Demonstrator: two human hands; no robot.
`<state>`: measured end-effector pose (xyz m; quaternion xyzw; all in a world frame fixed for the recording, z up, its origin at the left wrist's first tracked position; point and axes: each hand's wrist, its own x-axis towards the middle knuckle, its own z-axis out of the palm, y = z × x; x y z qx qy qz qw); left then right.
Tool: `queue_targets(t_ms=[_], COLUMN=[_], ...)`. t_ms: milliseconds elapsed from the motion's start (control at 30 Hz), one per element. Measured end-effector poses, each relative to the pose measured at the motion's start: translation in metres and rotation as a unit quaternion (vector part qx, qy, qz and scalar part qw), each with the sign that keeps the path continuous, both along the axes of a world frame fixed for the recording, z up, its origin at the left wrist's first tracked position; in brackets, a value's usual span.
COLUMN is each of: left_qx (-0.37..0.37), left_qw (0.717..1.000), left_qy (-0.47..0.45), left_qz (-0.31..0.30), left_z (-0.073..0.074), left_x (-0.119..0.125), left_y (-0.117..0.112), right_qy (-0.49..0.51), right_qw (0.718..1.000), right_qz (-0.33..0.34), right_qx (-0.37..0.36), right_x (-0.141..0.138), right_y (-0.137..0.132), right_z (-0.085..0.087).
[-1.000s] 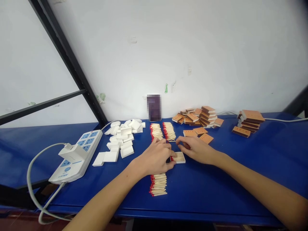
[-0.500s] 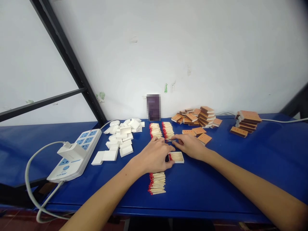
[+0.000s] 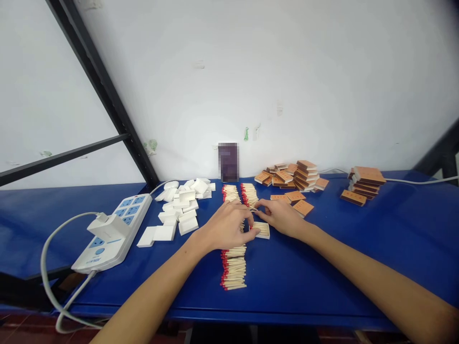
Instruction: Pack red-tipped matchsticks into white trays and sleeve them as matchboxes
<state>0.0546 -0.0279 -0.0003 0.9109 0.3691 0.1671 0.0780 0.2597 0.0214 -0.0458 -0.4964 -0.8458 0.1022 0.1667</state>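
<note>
My left hand [image 3: 229,223] reaches over the left row of matches [image 3: 234,267]. Its thumb and fingers close on the left end of a small white matchbox tray [image 3: 266,236], hiding that end. Several red-headed matches lie side by side in the tray. My right hand [image 3: 281,216] is just above and right of the tray, its fingertips pinching a match [image 3: 252,209] at the near end of a second row of matches [image 3: 250,193]. Part of the left row is hidden under my left hand.
Empty white trays [image 3: 179,210] are heaped at the left, beside a power strip [image 3: 111,234] with a charger plugged in. Orange matchbox sleeves [image 3: 306,174] lie at the back right. A stack of matchboxes [image 3: 369,177] stands farther right. A blurred dark panel [image 3: 228,162] is at the wall.
My left hand has closed further over the tray's left end, and the tray has shifted slightly left and is now tilted. My right hand stays by the second row, holding a match.
</note>
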Motion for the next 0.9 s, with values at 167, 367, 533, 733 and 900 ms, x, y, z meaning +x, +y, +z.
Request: queue_targets(t_ms=[167, 367, 533, 733, 900], left_qx=[0.029, 0.026, -0.063, -0.135, -0.157], left_qw=[0.993, 0.93, 0.87, 0.818, 0.789], left_qy=[-0.099, -0.323, -0.454, -0.522, -0.544], left_qz=[0.051, 0.175, 0.182, 0.2, 0.237], left_z=[-0.006, -0.026, -0.042, -0.054, -0.058], left_x=[-0.006, -0.021, -0.023, -0.025, -0.028], left_y=[0.015, 0.037, 0.047, 0.062, 0.07], right_qy=[-0.007, -0.019, -0.02, -0.022, -0.014], right_qw=[1.0, 0.996, 0.994, 0.992, 0.991], right_qz=[0.018, 0.089, 0.107, 0.121, 0.123], right_qx=[0.014, 0.022, -0.016, -0.031, -0.047], right_x=[0.001, 0.002, 0.0, 0.003, 0.008], right_y=[-0.002, 0.0, 0.008, 0.009, 0.002], right_z=[0.0, 0.002, 0.008, 0.009, 0.007])
